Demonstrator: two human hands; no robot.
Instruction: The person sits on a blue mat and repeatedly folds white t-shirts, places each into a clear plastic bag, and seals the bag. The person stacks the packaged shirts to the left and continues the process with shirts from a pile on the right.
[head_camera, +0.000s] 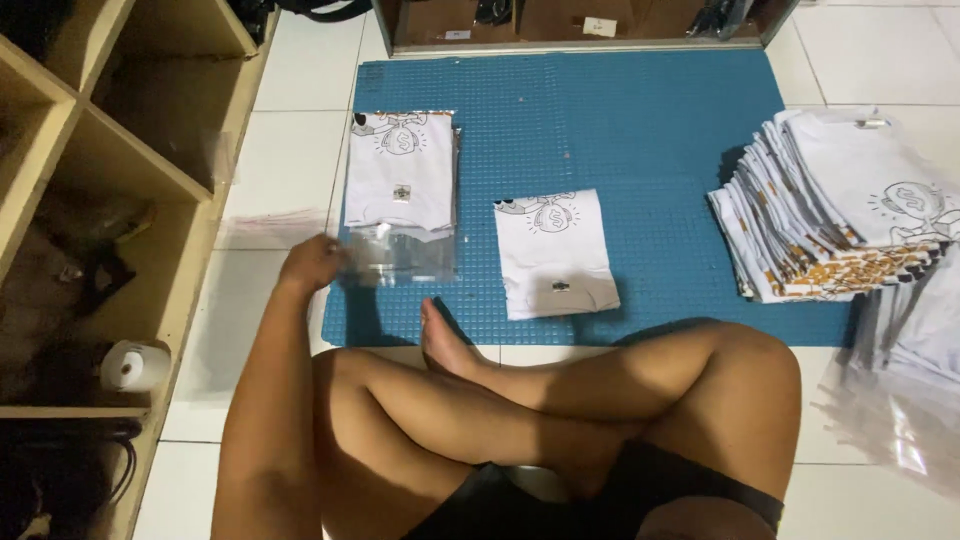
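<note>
At the far left a wooden shelf unit (120, 150) stands on the white tiled floor (290, 150), with a roll of tape (133, 366) lying in its lower compartment. The left hand (312, 262) reaches out to the left edge of the blue mat (660, 130), blurred, its fingers curled onto the open end of a clear plastic bag (400, 255); how tightly it grips cannot be told. That bag holds a folded white T-shirt (400, 170) and lies near the mat's left edge. Just right of it, toward the middle of the mat's near edge, lies a second folded white T-shirt (556, 252), unbagged. The person's crossed bare legs (520, 400) rest along the near edge. At the mat's right edge sits a stack of folded shirts (840, 210), with clear bags (900, 400) piled on the floor beyond. The right hand is out of sight
</note>
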